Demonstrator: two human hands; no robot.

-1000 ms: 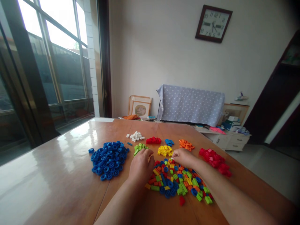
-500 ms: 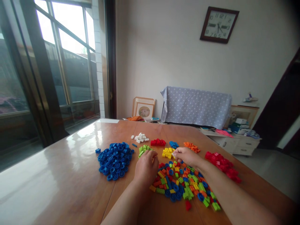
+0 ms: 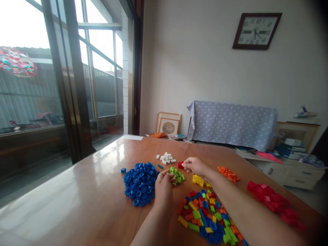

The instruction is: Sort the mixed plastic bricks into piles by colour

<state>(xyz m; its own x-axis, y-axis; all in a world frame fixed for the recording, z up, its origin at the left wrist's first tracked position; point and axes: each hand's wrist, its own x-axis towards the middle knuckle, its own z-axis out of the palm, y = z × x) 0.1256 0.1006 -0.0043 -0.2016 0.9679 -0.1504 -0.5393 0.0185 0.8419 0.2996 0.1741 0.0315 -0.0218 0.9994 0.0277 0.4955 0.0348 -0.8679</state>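
Observation:
My right hand (image 3: 196,167) reaches past the yellow brick pile (image 3: 201,180). Pinched in its fingertips is a small white toy brick (image 3: 182,164), in front of the partly hidden red bricks (image 3: 180,164). My left hand (image 3: 164,186) is closed, fingers curled together, between the blue pile (image 3: 139,182) and the lime-green bricks (image 3: 177,176). Whatever its fingers hold, if anything, is too hidden to name. A little beyond the hands lies a heap of white bricks (image 3: 167,158). Nearer to me spreads a mixed-colour heap (image 3: 205,215), partly covered by my right forearm.
Orange bricks (image 3: 228,174) and a long pile of red pieces (image 3: 274,201) lie on the right of the wooden table (image 3: 89,194). A single blue stick-like piece (image 3: 160,166) rests near the white heap. Behind the table stands a cloth-covered object (image 3: 233,124).
The view has turned left. My right hand has moved from the yellow pile towards the white heap, carrying the white brick. My left hand has shifted from the lime-green pile towards the blue one.

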